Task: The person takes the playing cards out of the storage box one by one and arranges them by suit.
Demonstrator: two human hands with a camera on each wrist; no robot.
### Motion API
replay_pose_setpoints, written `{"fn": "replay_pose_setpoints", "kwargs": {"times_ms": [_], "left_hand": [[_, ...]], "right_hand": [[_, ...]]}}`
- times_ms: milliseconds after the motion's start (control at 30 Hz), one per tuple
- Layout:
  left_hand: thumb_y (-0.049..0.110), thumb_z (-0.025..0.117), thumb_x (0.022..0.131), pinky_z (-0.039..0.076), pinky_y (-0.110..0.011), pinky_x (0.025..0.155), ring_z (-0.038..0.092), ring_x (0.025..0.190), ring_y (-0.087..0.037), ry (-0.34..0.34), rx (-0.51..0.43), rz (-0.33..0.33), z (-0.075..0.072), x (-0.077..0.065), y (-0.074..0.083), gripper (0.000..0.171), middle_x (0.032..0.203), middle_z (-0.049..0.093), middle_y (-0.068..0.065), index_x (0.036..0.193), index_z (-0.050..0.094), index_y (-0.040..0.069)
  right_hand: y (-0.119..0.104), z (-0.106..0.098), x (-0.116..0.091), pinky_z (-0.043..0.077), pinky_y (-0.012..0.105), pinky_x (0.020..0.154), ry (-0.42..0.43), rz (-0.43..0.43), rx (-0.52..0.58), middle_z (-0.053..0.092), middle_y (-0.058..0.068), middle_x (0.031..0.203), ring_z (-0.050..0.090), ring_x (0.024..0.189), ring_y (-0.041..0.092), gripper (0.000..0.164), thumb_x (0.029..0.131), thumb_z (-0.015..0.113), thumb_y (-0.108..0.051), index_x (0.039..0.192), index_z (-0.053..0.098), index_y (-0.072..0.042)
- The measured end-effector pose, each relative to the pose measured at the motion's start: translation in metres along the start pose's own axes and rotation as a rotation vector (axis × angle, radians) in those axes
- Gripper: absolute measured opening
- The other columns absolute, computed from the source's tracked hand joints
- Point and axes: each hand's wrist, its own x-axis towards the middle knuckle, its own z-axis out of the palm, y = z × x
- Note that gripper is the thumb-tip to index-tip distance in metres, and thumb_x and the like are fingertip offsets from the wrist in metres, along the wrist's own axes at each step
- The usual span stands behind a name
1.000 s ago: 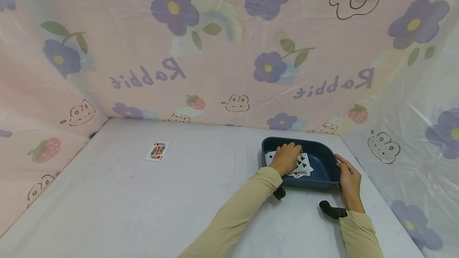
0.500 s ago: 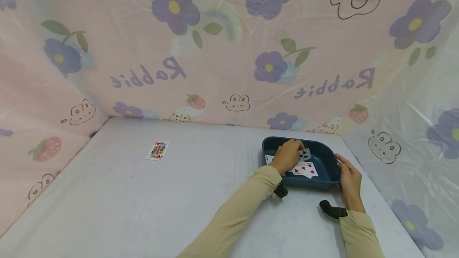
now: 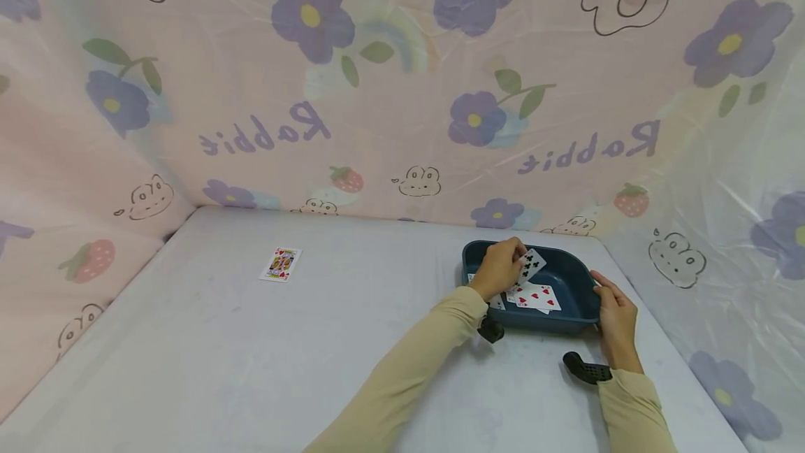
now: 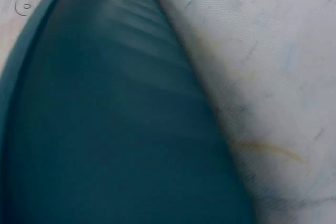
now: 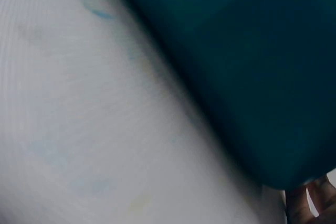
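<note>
- Creased, faintly glossy sheeting (image 3: pixel 383 110) stands behind and on both sides, printed with purple flowers, strawberries and line-drawn rabbits.
- White tabletop (image 3: pixel 207 355) spreads flat beneath, smooth in the head view, finely woven and marked with coloured streaks in the wrist views.
- Face card (image 3: pixel 281 264), thin and rectangular, lies flat at the left, red heart in its corner; its long axis runs away from the person, leaning slightly right.
- Left sleeve (image 3: pixel 402 362), beige cloth, reaches up and rightward; a black device (image 3: pixel 490 329) sits below the cuff.
- Left hand (image 3: pixel 499 269) is over the tray, back upward, fingers bent and pinching a club card.
- Club card (image 3: pixel 532 265) is tilted up above the tray floor, its long axis slanting from lower left to upper right.
- Tray (image 3: pixel 569 289), smooth, dark blue-green, round-cornered, rests on the tabletop, long side across the view.
- Heart card (image 3: pixel 537 296) lies inside it, lengthwise left to right, overlapping other cards.
- Right hand (image 3: pixel 616 317) grips the tray's right end, wrist below, forearm rising from the bottom edge.
</note>
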Motion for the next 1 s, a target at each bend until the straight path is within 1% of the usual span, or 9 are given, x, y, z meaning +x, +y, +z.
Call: {"fn": "replay_pose_setpoints", "kwargs": {"times_ms": [67,133,267,333,400,567,667,800,1000], "left_hand": [[0.004,0.063,0.094,0.041,-0.013,0.066,0.052,0.076,-0.004,0.009,-0.041,-0.018,-0.003,-0.001,0.0,0.012,0.086,0.059,0.002,0.106,0.063,0.005],[0.004,0.064,0.093,0.041,-0.013,0.065,0.052,0.074,-0.004,0.02,-0.088,-0.033,-0.006,-0.001,0.001,0.011,0.084,0.059,0.001,0.104,0.063,0.004],[0.004,0.067,0.091,0.042,-0.014,0.063,0.054,0.073,-0.004,0.04,-0.132,-0.047,-0.01,-0.002,0.001,0.011,0.084,0.063,0.0,0.102,0.064,0.004],[0.005,0.068,0.091,0.042,-0.014,0.062,0.054,0.072,-0.003,0.046,-0.14,-0.056,-0.012,-0.002,0.001,0.011,0.084,0.063,0.001,0.101,0.064,0.004],[0.006,0.069,0.091,0.042,-0.014,0.06,0.054,0.07,-0.002,0.047,-0.152,-0.067,-0.013,-0.002,0.0,0.01,0.083,0.064,0.002,0.1,0.064,0.004],[0.007,0.07,0.09,0.043,-0.016,0.058,0.054,0.066,-0.003,0.04,-0.219,-0.109,-0.019,-0.004,0.001,0.011,0.077,0.061,0.004,0.098,0.064,0.003],[0.008,0.07,0.09,0.044,-0.018,0.058,0.055,0.065,-0.003,0.03,-0.253,-0.12,-0.024,-0.006,0.002,0.012,0.076,0.06,0.004,0.099,0.064,0.002],[0.01,0.071,0.09,0.044,-0.018,0.061,0.055,0.067,-0.003,0.027,-0.273,-0.115,-0.028,-0.009,0.001,0.013,0.076,0.061,0.005,0.099,0.064,0.003],[0.011,0.072,0.089,0.046,-0.018,0.063,0.056,0.068,-0.003,0.052,-0.337,-0.131,-0.033,-0.012,0.001,0.013,0.077,0.063,0.004,0.097,0.065,0.004]], "right_hand": [[0.0,0.0,0.0,0.04,0.011,0.085,0.001,0.005,0.002,0.051,-0.005,0.141,0.044,0.124,0.008,0.038,0.1,0.048,-0.018,0.136,0.059,-0.014],[-0.001,0.0,0.0,0.039,0.012,0.087,-0.001,0.01,-0.007,0.05,-0.004,0.142,0.043,0.125,0.008,0.038,0.1,0.047,-0.019,0.136,0.058,-0.014],[0.0,0.0,0.0,0.034,0.017,0.099,-0.007,0.016,-0.03,0.046,-0.003,0.145,0.04,0.129,0.009,0.039,0.101,0.046,-0.021,0.138,0.056,-0.014],[0.0,-0.001,0.0,0.032,0.019,0.102,-0.01,0.018,-0.039,0.045,-0.003,0.146,0.039,0.13,0.009,0.039,0.101,0.045,-0.022,0.138,0.056,-0.014],[0.0,-0.001,0.0,0.034,0.018,0.099,-0.009,0.019,-0.034,0.046,-0.003,0.146,0.04,0.129,0.01,0.039,0.101,0.046,-0.022,0.138,0.056,-0.014],[0.001,-0.001,0.002,0.041,0.01,0.081,-0.002,0.015,-0.025,0.049,-0.003,0.143,0.046,0.123,0.009,0.038,0.101,0.048,-0.021,0.136,0.058,-0.014],[0.002,-0.001,0.003,0.041,0.01,0.079,-0.004,0.009,-0.019,0.05,-0.003,0.142,0.046,0.123,0.008,0.038,0.1,0.048,-0.02,0.136,0.058,-0.013],[0.002,-0.001,0.002,0.041,0.011,0.084,-0.006,0.002,-0.017,0.051,-0.004,0.14,0.045,0.124,0.009,0.038,0.1,0.047,-0.019,0.136,0.058,-0.014],[0.002,-0.001,0.0,0.037,0.015,0.094,-0.009,0.004,-0.032,0.047,-0.004,0.144,0.04,0.129,0.01,0.039,0.101,0.045,-0.02,0.138,0.057,-0.016]]}}
